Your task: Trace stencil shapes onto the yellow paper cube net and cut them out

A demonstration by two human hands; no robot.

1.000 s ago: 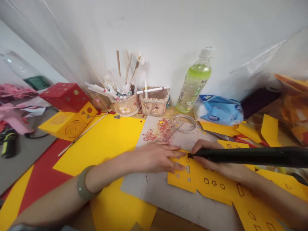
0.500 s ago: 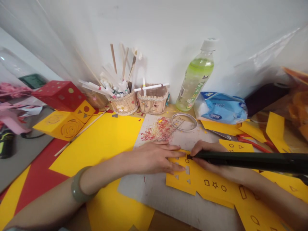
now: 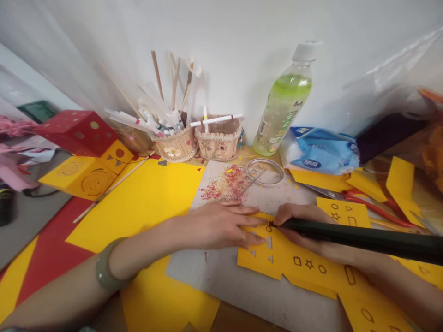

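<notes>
My left hand [image 3: 221,225] lies flat with its fingers spread, pressing the end of a yellow card [image 3: 304,282] against the grey board. Small cut-out openings show in the card beside those fingers, and outlined shapes such as a star and a circle are drawn further along it. Pinched in my right hand [image 3: 300,221] is a long black pen-shaped tool [image 3: 360,236]. Its dark tip meets the card just above a small drawn circle, close to my left fingertips. Whether the tip is a blade or a nib is too small to tell.
Red and yellow crumbs [image 3: 224,184] and a round clear lid [image 3: 265,173] lie on the grey board [image 3: 207,272]. Behind stand pen baskets [image 3: 218,145], a drink bottle [image 3: 284,113] and a blue wipes pack [image 3: 323,150]. Red-handled scissors [image 3: 377,212] lie right; decorated boxes [image 3: 81,133], left.
The view has shifted slightly, and the black tool's rear end sits lower than before. Both hands keep nearly the same places on the card.
</notes>
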